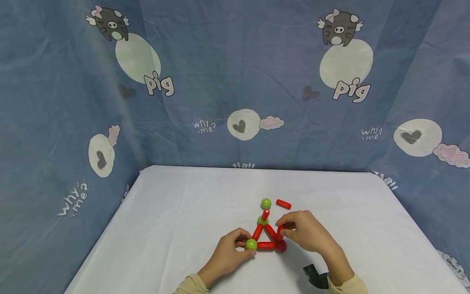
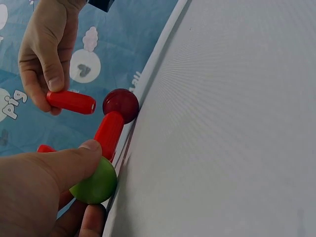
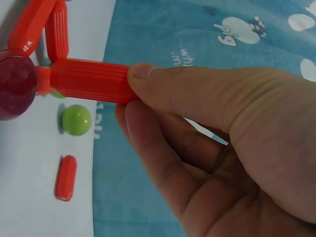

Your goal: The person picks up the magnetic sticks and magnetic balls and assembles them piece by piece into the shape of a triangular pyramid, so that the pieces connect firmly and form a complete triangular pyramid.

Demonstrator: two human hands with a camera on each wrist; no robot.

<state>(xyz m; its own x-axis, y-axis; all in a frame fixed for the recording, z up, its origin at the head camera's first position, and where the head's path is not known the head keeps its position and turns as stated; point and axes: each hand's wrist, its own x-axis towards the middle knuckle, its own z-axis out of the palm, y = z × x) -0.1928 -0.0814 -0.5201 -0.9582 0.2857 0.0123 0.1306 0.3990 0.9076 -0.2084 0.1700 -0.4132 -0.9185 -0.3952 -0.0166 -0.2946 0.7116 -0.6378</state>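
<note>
On the white table, red rods and balls form a flat triangle. My left hand point(image 1: 229, 254) grips the green ball point(image 2: 97, 183) at its near left corner, thumb on one side and fingers on the other. Between thumb and fingers of my right hand point(image 1: 309, 232) is a ridged red rod point(image 3: 96, 80). Its lower end points at the dark red ball point(image 2: 121, 105) on the near right corner, with a small gap in the left wrist view. A red rod point(image 1: 266, 214) stands up from the green ball point(image 1: 262, 221) at the far corner.
Beyond the triangle lie a loose green ball point(image 1: 266, 203) and a loose red rod point(image 1: 283, 204). A dark curved piece point(image 1: 315, 277) shows by the right wrist. Blue printed cloth point(image 1: 242, 85) hangs behind and beside the white table point(image 1: 191, 204).
</note>
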